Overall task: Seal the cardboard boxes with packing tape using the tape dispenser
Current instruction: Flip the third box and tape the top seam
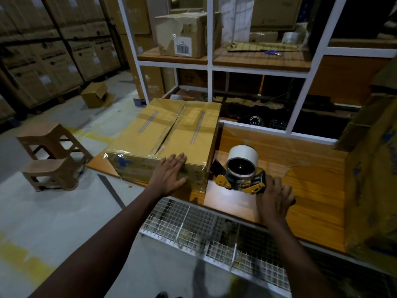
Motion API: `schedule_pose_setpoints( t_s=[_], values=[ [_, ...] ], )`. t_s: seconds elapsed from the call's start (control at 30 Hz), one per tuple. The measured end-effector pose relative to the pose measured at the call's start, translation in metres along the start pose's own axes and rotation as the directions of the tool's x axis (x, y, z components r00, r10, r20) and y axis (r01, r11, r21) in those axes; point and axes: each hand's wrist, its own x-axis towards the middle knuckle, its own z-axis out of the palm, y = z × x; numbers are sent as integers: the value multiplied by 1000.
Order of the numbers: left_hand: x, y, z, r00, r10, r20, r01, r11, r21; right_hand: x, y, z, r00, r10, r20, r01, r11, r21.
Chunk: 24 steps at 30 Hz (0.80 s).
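Head view: cardboard box (pixel 165 134) is sitting on the left end of the wooden table (pixel 311 190), flaps folded down.

Left hand (pixel 169 175) is lying flat on the box's near top edge, fingers straight and close together, palm draping onto the front face. It's holding nothing, just pressing on cardboard.

Right hand (pixel 275 198) is wrapping round the handle end of the tape dispenser (pixel 238 179), fingers curled over it. The handle itself is hiding under the hand.

Dispenser is resting on the table just right of the box, near its front right corner. Can't tell if the two are touching. Yellow side plates and black body are showing. White tape roll (pixel 242 157) is sitting on top, core facing the camera.

Clear film is glinting over the box's near edge and front face. Centre seam is showing a dark gap at the near end; can't tell if tape is covering it.

Surroundings:
- Brown carton (pixel 373 168) is standing at the table's right end.
- Wire mesh rack (pixel 193 224) is hanging under the table's front edge.
- Two brown stools (pixel 51 173) are standing on the floor left of the table, one behind the other.
- Small open box (pixel 95 95) is lying on the floor further back.
- White shelf frame (pixel 209 65) is rising behind the table, carrying a worn carton (pixel 182 35) with a barcode label and a clear roll (pixel 291 37).
- Stacked cartons (pixel 43 50) are lining the left side.
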Motion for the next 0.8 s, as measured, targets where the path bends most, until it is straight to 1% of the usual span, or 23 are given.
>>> schedule_pose_setpoints(
  t_s=[0.1,0.2,0.5,0.7,0.8],
  values=[
    [0,-1,1,1000,4,-4,-4,1000,-9,0,-9,1,999,-30,37,31,999,-41],
    [0,-2,2,1000,17,6,-17,1000,5,1,-18,4,998,-56,21,57,998,-38],
    [1,8,-2,1000,8,7,-8,1000,-11,-2,-44,16,996,-28,87,35,997,-70],
    [1,9,0,1000,9,-17,-10,999,-48,-5,-57,12,984,59,168,-42,994,-105],
    [1,11,-1,1000,5,-16,-6,998,-65,-6,-65,9,966,127,226,-101,987,-125]
  ],
)
